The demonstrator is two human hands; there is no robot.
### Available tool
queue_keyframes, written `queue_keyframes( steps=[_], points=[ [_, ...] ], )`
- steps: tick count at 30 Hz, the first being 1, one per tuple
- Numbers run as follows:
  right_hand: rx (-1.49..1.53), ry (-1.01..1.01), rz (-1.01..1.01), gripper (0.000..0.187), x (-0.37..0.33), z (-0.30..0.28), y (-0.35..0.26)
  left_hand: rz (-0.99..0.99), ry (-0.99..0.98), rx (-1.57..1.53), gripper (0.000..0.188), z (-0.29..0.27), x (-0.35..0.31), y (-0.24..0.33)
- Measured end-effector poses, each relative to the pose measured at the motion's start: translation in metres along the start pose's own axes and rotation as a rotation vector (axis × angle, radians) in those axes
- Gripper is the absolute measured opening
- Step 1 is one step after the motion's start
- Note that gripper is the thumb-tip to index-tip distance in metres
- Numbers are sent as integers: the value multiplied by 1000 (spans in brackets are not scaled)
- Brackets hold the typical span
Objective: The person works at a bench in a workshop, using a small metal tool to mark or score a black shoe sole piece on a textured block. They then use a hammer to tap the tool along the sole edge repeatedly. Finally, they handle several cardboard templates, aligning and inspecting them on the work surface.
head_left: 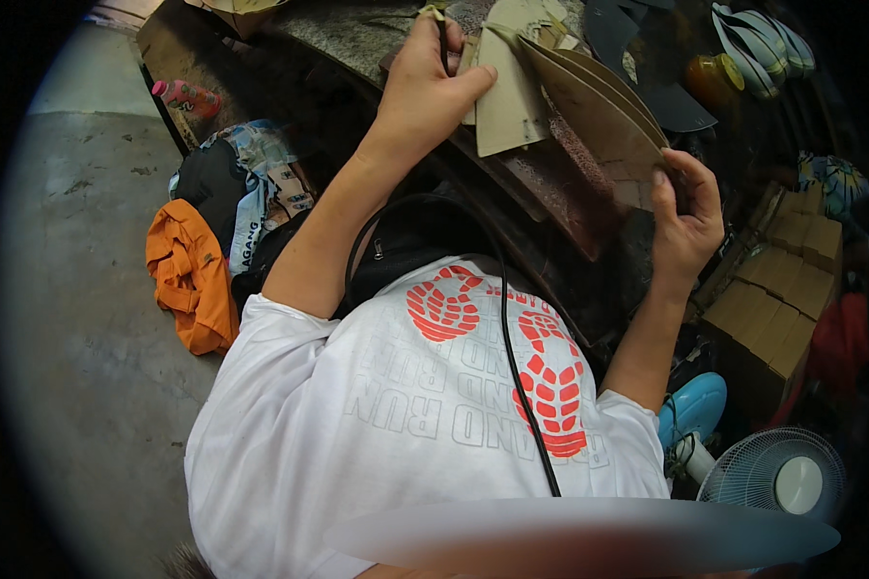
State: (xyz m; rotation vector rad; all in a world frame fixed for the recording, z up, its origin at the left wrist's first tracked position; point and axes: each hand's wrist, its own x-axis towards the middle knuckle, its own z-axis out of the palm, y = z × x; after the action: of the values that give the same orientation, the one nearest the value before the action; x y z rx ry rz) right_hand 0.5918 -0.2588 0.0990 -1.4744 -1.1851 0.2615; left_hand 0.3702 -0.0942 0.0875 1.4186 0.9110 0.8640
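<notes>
My left hand is closed around a slim dark-handled tool with a pale tip; its exact kind is unclear. The thumb of that hand reaches over the edge of a flat beige panel. To the right, my right hand pinches the lower corner of a fanned stack of curved beige-brown panels. The panels stand tilted above the dark workbench. Other beige pieces lie just behind them.
Dark cut sheets, an amber jar and several pale curved shoe-shaped pieces lie at the far right. Cardboard boxes and a white fan stand right. A pink bottle and orange cloth are left.
</notes>
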Motion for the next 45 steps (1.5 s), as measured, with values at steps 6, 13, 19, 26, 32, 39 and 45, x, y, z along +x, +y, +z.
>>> queue_keyframes(
  steps=[6, 13, 19, 26, 32, 39, 45],
  points=[
    [332, 7, 290, 21, -11, -13, 6, 265, 242, 161, 27, -3, 0, -9],
    [365, -11, 478, 24, -17, -22, 30, 287, 192, 30, 28, -11, 6, -24],
    [104, -103, 484, 39, -19, -22, 26, 194, 198, 34, 27, -13, 10, -32],
    [-189, -173, 391, 44, -14, -18, 16, 257, 199, 63, 26, -15, 16, -39],
    [-456, -38, 270, 31, -13, -26, 15, 226, 196, 45, 27, -14, 14, -40],
    [-135, -66, 400, 27, -24, -35, 17, 177, 209, 101, 24, -14, 11, -31],
    [-5, -37, 539, 22, -28, -46, 11, 148, 168, 52, 24, -16, 10, -27]
  ],
)
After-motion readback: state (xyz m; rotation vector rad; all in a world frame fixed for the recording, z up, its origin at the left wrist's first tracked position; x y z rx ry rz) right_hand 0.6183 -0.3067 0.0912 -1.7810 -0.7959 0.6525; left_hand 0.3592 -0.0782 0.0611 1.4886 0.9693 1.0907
